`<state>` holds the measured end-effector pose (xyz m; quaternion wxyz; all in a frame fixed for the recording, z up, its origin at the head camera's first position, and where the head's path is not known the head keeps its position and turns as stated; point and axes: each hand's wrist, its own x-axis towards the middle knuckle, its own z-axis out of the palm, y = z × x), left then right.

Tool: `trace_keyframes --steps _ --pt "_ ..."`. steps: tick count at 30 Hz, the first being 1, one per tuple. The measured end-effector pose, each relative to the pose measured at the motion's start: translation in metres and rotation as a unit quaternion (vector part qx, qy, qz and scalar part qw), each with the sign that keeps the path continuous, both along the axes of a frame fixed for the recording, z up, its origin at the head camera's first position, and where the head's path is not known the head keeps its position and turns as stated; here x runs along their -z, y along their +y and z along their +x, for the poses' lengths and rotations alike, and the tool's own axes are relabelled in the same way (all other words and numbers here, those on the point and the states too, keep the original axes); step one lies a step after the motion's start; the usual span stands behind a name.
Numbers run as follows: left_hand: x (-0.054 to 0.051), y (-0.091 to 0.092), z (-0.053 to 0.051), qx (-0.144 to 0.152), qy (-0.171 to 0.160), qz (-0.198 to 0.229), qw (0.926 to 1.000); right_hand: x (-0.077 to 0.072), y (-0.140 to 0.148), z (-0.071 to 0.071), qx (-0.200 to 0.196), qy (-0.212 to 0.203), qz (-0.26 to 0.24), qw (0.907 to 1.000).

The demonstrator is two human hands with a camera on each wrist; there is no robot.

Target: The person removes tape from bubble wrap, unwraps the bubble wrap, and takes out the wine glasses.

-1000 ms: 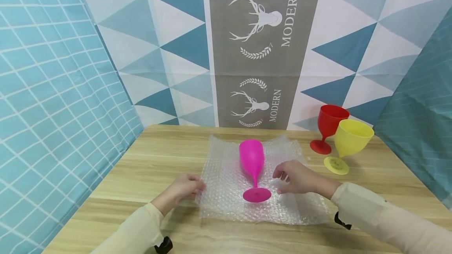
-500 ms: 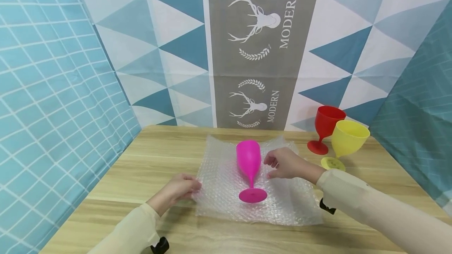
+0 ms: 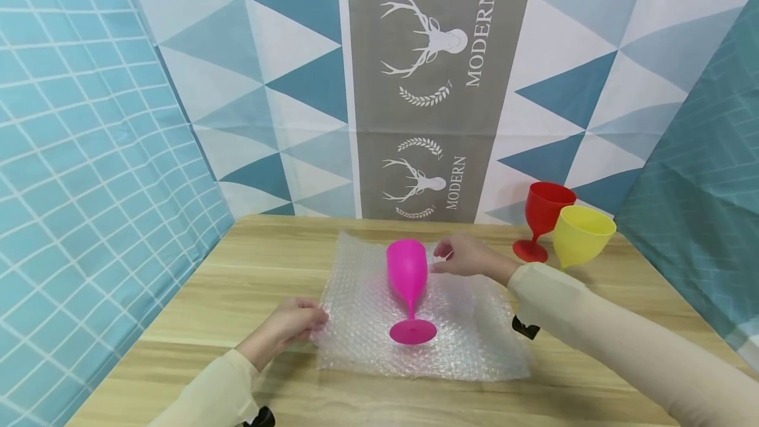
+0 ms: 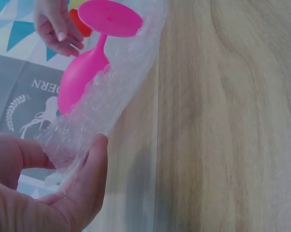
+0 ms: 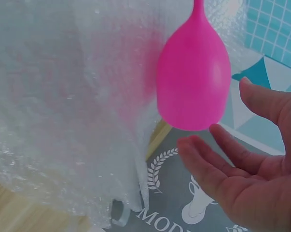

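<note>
A pink plastic goblet (image 3: pixel 408 267) lies on its side on a sheet of bubble wrap (image 3: pixel 468 348), its foot toward me. My left hand (image 3: pixel 290 325) holds the wrap's left edge between thumb and fingers; in the left wrist view that edge (image 4: pixel 68 150) sits inside the hand (image 4: pixel 53 193). My right hand (image 3: pixel 465 256) is over the wrap, just right of the goblet's bowl. In the right wrist view, bent and parted fingers (image 5: pixel 203 164) hang close to the rim of the bowl (image 5: pixel 196 82), holding nothing; whether they touch it I cannot tell.
At the back right of the wooden table (image 3: pixel 237 262) a red goblet (image 3: pixel 542 213) and a yellow goblet (image 3: pixel 584 232) stand upright, close together. A patterned cloth (image 3: pixel 296 84) hangs behind the table, and a blue checked one (image 3: pixel 89 183) at the left.
My right hand has moved left and away from me, from beside the goblet's stem to beside its bowl. My left hand stays at the wrap's edge. The view has shifted slightly.
</note>
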<state>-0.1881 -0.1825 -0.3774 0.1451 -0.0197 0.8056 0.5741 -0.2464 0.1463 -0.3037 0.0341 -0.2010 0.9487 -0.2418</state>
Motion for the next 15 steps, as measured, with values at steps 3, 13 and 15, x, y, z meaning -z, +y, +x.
trace_keyframes --steps 3,13,15 --pt "0.001 -0.001 0.001 0.002 0.0 0.007 1.0 -0.005 -0.004 -0.004 0.024 -0.03 0.0 0.9993" --pt "0.0 0.0 0.003 0.001 -0.001 0.015 0.9999 -0.015 -0.017 -0.008 0.074 -0.116 -0.001 0.9904" --pt "-0.002 0.001 0.004 -0.002 -0.002 0.014 0.9999 -0.016 -0.019 -0.009 0.085 -0.13 -0.009 0.9879"
